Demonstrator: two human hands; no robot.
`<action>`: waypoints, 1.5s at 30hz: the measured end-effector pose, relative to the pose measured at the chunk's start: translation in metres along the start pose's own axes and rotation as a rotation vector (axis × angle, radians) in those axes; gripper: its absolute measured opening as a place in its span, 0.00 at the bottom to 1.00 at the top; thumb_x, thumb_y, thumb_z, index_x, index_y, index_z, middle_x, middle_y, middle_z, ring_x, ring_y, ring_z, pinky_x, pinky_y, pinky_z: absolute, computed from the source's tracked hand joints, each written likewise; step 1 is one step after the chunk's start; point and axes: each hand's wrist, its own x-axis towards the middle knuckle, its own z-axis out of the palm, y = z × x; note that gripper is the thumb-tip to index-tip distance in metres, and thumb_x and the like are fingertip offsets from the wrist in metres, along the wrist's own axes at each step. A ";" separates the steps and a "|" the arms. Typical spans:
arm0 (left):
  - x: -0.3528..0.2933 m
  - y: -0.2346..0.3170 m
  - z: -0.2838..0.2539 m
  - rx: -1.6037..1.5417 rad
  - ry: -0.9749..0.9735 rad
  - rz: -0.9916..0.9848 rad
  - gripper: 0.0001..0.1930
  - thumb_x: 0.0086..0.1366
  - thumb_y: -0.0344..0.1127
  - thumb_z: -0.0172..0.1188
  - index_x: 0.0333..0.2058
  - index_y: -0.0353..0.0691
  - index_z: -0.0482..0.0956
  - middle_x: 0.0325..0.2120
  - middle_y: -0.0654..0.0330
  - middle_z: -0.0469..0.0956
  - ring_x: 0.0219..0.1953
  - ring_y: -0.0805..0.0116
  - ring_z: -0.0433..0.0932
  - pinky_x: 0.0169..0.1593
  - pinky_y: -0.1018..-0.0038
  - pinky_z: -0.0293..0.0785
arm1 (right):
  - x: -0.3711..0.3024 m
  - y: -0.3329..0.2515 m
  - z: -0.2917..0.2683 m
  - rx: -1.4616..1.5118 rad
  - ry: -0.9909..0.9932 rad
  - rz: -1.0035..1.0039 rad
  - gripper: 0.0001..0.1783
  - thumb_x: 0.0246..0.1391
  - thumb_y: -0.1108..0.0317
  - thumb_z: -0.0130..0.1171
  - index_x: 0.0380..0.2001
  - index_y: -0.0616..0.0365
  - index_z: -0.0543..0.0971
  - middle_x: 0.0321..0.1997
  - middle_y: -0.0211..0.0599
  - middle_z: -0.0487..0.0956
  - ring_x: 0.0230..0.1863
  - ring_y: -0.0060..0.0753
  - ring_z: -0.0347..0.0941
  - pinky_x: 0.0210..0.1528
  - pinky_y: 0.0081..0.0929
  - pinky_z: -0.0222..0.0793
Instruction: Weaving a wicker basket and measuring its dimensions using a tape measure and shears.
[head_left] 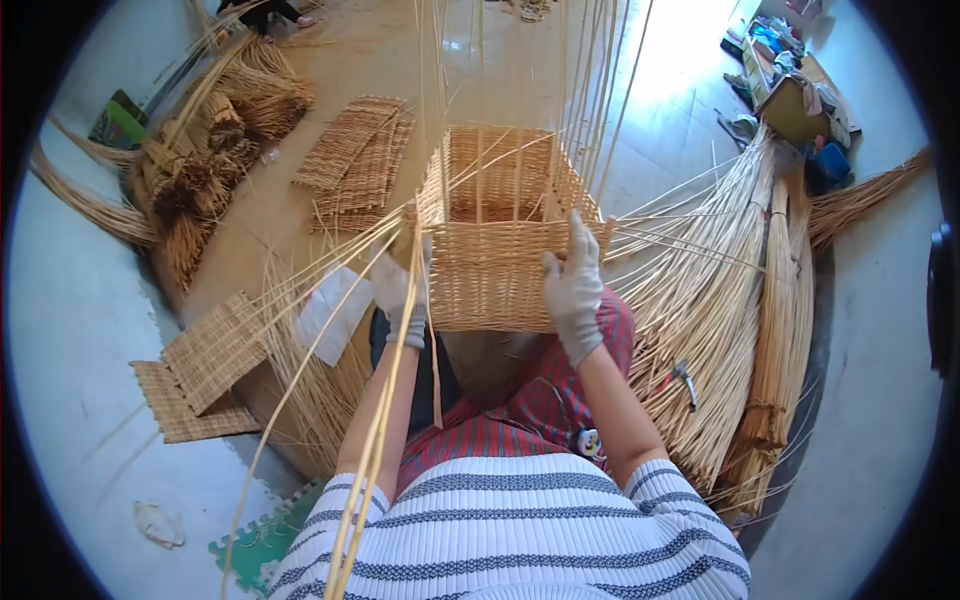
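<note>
Wicker basket [490, 275], above the lap: walls woven; tall stakes [590, 90] at the rim apparently remain unfinished. Gloved right hand [575, 295] clamps its right front corner; left hand [397, 285] at left corner, finger closure cannot be confirmed.

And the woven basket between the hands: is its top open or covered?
Open: no lid shows on the woven basket, and the inner face of its far wall is visible beyond the near rim.
</note>
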 end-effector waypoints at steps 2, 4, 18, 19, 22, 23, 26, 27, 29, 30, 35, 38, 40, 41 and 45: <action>0.012 -0.006 0.007 -0.160 -0.246 0.034 0.21 0.70 0.46 0.59 0.49 0.32 0.78 0.42 0.42 0.81 0.41 0.42 0.79 0.49 0.58 0.76 | -0.022 -0.015 0.027 0.132 -0.051 -0.205 0.33 0.53 0.80 0.62 0.63 0.52 0.71 0.57 0.47 0.76 0.52 0.43 0.78 0.53 0.36 0.77; 0.015 -0.090 0.001 -0.181 -0.124 -0.083 0.19 0.71 0.42 0.55 0.50 0.29 0.78 0.41 0.42 0.81 0.40 0.47 0.80 0.47 0.60 0.76 | -0.051 -0.068 0.058 0.289 -0.436 -0.449 0.22 0.53 0.75 0.62 0.53 0.51 0.80 0.48 0.43 0.81 0.50 0.45 0.79 0.50 0.38 0.77; 0.012 0.003 -0.066 -1.116 -0.550 -0.453 0.31 0.67 0.26 0.61 0.67 0.36 0.63 0.41 0.55 0.78 0.43 0.67 0.79 0.45 0.77 0.76 | -0.034 -0.144 0.079 0.370 -0.404 -0.813 0.28 0.54 0.68 0.61 0.60 0.48 0.76 0.63 0.42 0.75 0.67 0.45 0.69 0.66 0.42 0.67; 0.014 0.005 -0.077 -0.999 -0.591 -0.425 0.31 0.67 0.26 0.61 0.67 0.37 0.63 0.41 0.56 0.78 0.43 0.67 0.79 0.45 0.78 0.76 | -0.034 -0.147 0.083 0.356 -0.455 -0.936 0.30 0.54 0.68 0.61 0.62 0.48 0.74 0.65 0.42 0.74 0.69 0.45 0.68 0.67 0.43 0.66; 0.025 0.027 -0.104 -0.658 -0.701 -0.335 0.30 0.67 0.25 0.61 0.67 0.37 0.64 0.40 0.56 0.79 0.43 0.67 0.79 0.45 0.78 0.76 | -0.035 -0.124 0.059 0.397 -0.624 -0.908 0.24 0.53 0.63 0.64 0.56 0.44 0.79 0.61 0.34 0.77 0.65 0.43 0.71 0.61 0.44 0.71; 0.026 0.047 -0.106 -0.552 -0.747 -0.308 0.30 0.67 0.25 0.61 0.67 0.38 0.65 0.40 0.57 0.79 0.42 0.67 0.79 0.45 0.78 0.76 | -0.031 -0.108 0.038 0.374 -0.615 -0.867 0.17 0.52 0.60 0.65 0.46 0.44 0.82 0.52 0.30 0.79 0.59 0.39 0.74 0.53 0.41 0.75; 0.030 0.094 -0.086 -0.108 -0.584 0.226 0.20 0.69 0.32 0.62 0.59 0.38 0.75 0.29 0.67 0.75 0.33 0.79 0.73 0.38 0.81 0.72 | -0.021 -0.079 0.025 0.073 -0.803 -0.985 0.07 0.54 0.60 0.60 0.36 0.43 0.80 0.41 0.30 0.79 0.44 0.36 0.80 0.40 0.36 0.79; 0.032 0.075 -0.080 -0.320 -0.569 0.105 0.15 0.70 0.34 0.62 0.52 0.37 0.77 0.28 0.66 0.75 0.32 0.79 0.72 0.37 0.79 0.71 | -0.015 -0.095 0.017 0.072 -0.783 -0.952 0.07 0.54 0.61 0.59 0.37 0.42 0.80 0.38 0.31 0.80 0.39 0.38 0.81 0.37 0.37 0.78; 0.024 0.037 -0.061 -0.795 -0.251 -0.302 0.11 0.73 0.40 0.59 0.36 0.37 0.80 0.26 0.64 0.75 0.26 0.77 0.70 0.31 0.77 0.68 | 0.007 -0.135 0.023 0.056 -0.766 -0.737 0.09 0.54 0.65 0.60 0.40 0.40 0.79 0.29 0.32 0.80 0.28 0.44 0.81 0.29 0.39 0.77; 0.021 0.018 -0.055 -0.663 -0.130 -0.111 0.14 0.75 0.43 0.56 0.37 0.38 0.80 0.25 0.64 0.75 0.24 0.77 0.69 0.29 0.79 0.67 | 0.023 -0.146 0.026 0.135 -0.664 -0.635 0.11 0.53 0.67 0.60 0.41 0.42 0.79 0.30 0.31 0.80 0.30 0.43 0.82 0.30 0.37 0.77; -0.027 0.051 -0.047 -0.660 -0.154 -0.280 0.27 0.78 0.58 0.44 0.55 0.38 0.74 0.26 0.59 0.80 0.27 0.73 0.79 0.32 0.79 0.76 | 0.064 -0.054 0.073 1.051 0.122 0.142 0.05 0.65 0.73 0.56 0.42 0.52 0.75 0.35 0.34 0.84 0.33 0.25 0.81 0.28 0.24 0.74; -0.040 0.011 -0.011 -1.051 -0.235 -0.345 0.26 0.78 0.51 0.48 0.60 0.35 0.69 0.42 0.50 0.81 0.35 0.66 0.83 0.37 0.75 0.80 | 0.049 -0.017 0.069 1.120 0.062 0.387 0.02 0.70 0.70 0.53 0.43 0.51 0.74 0.36 0.34 0.85 0.33 0.23 0.81 0.25 0.19 0.72; -0.027 0.073 -0.016 -0.392 -0.339 0.139 0.25 0.78 0.46 0.48 0.61 0.32 0.66 0.49 0.46 0.78 0.37 0.63 0.83 0.39 0.72 0.82 | 0.029 0.010 0.075 1.139 0.077 0.443 0.02 0.69 0.70 0.54 0.43 0.52 0.73 0.35 0.33 0.84 0.33 0.22 0.81 0.22 0.17 0.69; -0.004 0.085 -0.009 -0.417 -0.250 0.190 0.23 0.78 0.43 0.47 0.63 0.35 0.64 0.48 0.47 0.79 0.35 0.62 0.84 0.35 0.68 0.82 | 0.028 0.001 0.072 1.129 0.034 0.422 0.02 0.70 0.70 0.54 0.44 0.51 0.73 0.35 0.33 0.84 0.34 0.23 0.81 0.27 0.19 0.73; 0.044 0.026 0.028 -0.037 -0.625 -0.131 0.20 0.75 0.45 0.51 0.62 0.53 0.68 0.30 0.48 0.81 0.28 0.50 0.82 0.33 0.58 0.76 | 0.069 -0.052 0.076 0.658 0.020 -0.064 0.20 0.66 0.71 0.57 0.59 0.47 0.72 0.50 0.45 0.83 0.45 0.34 0.83 0.45 0.31 0.79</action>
